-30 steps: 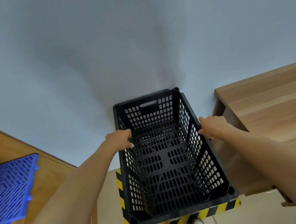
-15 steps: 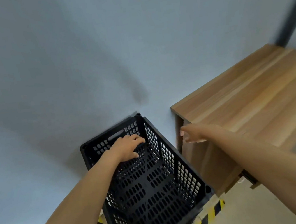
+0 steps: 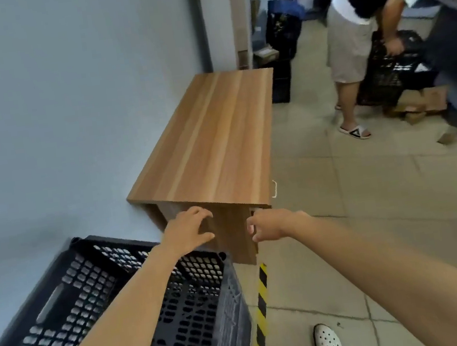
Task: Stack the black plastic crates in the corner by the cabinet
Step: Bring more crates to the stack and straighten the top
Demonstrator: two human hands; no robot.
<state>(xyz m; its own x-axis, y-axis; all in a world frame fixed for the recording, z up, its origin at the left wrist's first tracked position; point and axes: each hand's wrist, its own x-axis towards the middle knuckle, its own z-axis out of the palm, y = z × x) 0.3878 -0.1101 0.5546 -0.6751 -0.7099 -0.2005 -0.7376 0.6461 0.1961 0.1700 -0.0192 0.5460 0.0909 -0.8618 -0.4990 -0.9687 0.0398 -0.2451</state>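
A black perforated plastic crate [image 3: 73,303] stands at the lower left against the pale wall, beside the end of a low wooden cabinet [image 3: 217,139]. My left hand [image 3: 189,230] hovers over the crate's right corner, fingers spread, holding nothing. In front of the cabinet's end panel my right hand [image 3: 269,225] is loosely curled and empty. More black crates [image 3: 391,73] stand at the far right, where another person bends over them. A further stack of black crates [image 3: 282,49] sits beyond the cabinet's far end.
Yellow-black hazard tape [image 3: 260,299] runs along the tiled floor by the crate. My white shoe [image 3: 328,344] is near the bottom edge. A person [image 3: 349,40] in shorts and sandals stands at the upper right. Cardboard boxes [image 3: 422,106] lie on the floor there.
Both hands have come off the crate, which stays in the corner. My view has swung right, bringing the whole cabinet, the tiled floor and the other person into sight.
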